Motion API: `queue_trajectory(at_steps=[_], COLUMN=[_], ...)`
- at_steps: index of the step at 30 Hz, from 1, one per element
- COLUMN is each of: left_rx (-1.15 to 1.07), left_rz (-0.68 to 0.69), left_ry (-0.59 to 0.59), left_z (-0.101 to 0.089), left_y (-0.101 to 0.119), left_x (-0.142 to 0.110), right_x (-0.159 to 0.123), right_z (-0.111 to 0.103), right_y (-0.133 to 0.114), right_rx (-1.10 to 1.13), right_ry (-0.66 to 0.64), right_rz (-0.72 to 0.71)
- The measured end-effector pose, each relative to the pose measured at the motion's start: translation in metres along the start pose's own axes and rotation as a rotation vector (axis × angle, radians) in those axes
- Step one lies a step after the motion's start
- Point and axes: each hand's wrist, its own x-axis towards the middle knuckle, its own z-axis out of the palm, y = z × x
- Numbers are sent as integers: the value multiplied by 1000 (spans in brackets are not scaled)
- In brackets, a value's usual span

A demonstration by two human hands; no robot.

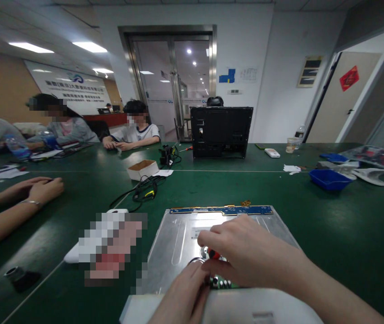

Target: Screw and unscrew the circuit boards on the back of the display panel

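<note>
Before me on the green table lies a flat silver metal panel (164,243), with a narrow blue circuit strip (219,210) along its far edge. My right hand (246,247) is closed over the panel around a screwdriver (214,254); only part of its red-and-black handle shows. Close beside it, my left hand (187,288) has its fingers bent together at the near part of the panel. What those fingers hold, if anything, is hidden. A green circuit board (223,283) shows partly beneath both hands. Nearest me is a white plastic casing (262,303).
Another person's hands (45,191) rest on the table at left. Black cables (144,191) and a small open box (142,170) lie beyond the panel. A black monitor back (221,132) stands farther off. At right is a blue tray (329,179). Other people sit at far left.
</note>
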Motion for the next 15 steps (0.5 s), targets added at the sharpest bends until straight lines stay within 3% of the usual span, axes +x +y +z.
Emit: queue_trajectory(at_steps=[15], left_rx=[30], left_rz=[22], left_ry=[-3], left_z=[1], left_y=[4], left_x=[3], right_x=[-5], right_z=[-17], right_y=[8], right_rx=[35], right_ry=[-13], right_rz=[99])
